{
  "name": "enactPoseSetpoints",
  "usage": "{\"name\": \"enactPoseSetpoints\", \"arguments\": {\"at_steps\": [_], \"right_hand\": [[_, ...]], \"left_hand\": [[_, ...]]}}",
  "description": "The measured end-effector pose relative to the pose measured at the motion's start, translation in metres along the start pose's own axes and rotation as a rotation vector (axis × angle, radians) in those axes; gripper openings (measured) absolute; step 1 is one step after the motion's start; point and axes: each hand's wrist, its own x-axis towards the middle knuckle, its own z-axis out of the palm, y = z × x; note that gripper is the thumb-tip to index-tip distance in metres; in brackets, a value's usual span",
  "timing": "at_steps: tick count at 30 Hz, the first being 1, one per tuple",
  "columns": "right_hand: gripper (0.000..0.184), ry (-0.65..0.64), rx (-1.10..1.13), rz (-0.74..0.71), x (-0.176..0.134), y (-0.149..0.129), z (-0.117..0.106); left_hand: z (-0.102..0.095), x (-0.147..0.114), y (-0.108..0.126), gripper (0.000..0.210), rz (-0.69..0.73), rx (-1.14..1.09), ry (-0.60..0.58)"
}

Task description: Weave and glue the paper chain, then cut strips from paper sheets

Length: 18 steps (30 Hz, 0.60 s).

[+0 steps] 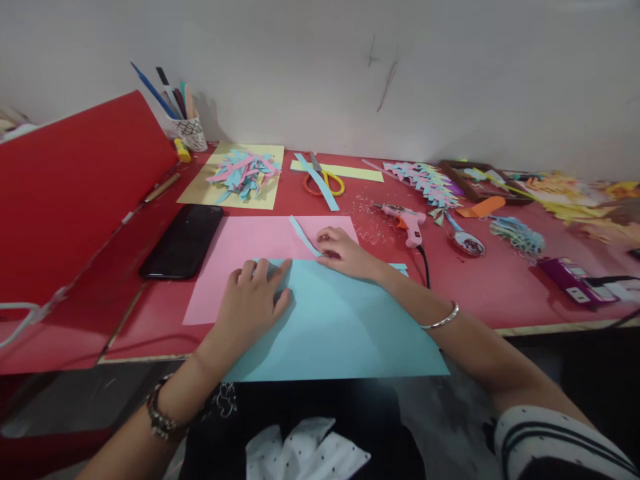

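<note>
A light blue sheet of paper (340, 327) lies in front of me, its near edge reaching past the table's front. My left hand (255, 293) rests on its left part, fingers spread and pressing flat. At the far edge of the sheet, my right hand (347, 253) pinches a narrow blue paper strip (304, 235), which sticks out to the left and away from me. I cannot tell whether the strip still joins the sheet under my fingers. Beneath both lies a pink sheet of paper (215, 273).
Beyond are scissors (325, 183) with strips, and a yellow sheet (195, 190) heaped with cut paper pieces (245, 175). A phone (183, 241) lies left, near a red board (75, 200). Rightward are a pink glue gun (413, 223), a fringed paper piece (425, 183) and a purple power strip (575, 283).
</note>
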Motion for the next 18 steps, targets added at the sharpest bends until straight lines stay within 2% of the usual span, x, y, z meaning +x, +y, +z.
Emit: {"name": "enactPoseSetpoints", "arguments": {"at_steps": [5, 13, 18], "right_hand": [[0.014, -0.003, -0.022, -0.025, -0.002, 0.005, 0.002], [0.021, 0.08, -0.078, 0.052, 0.0, 0.017, -0.001], [0.018, 0.043, -0.037, 0.02, -0.013, 0.018, -0.006]], "left_hand": [[0.0, 0.0, -0.001, 0.045, 0.003, 0.0, 0.004], [-0.001, 0.0, 0.0, 0.045, -0.002, 0.003, -0.014], [-0.002, 0.001, 0.0, 0.045, -0.005, -0.014, -0.003]]}}
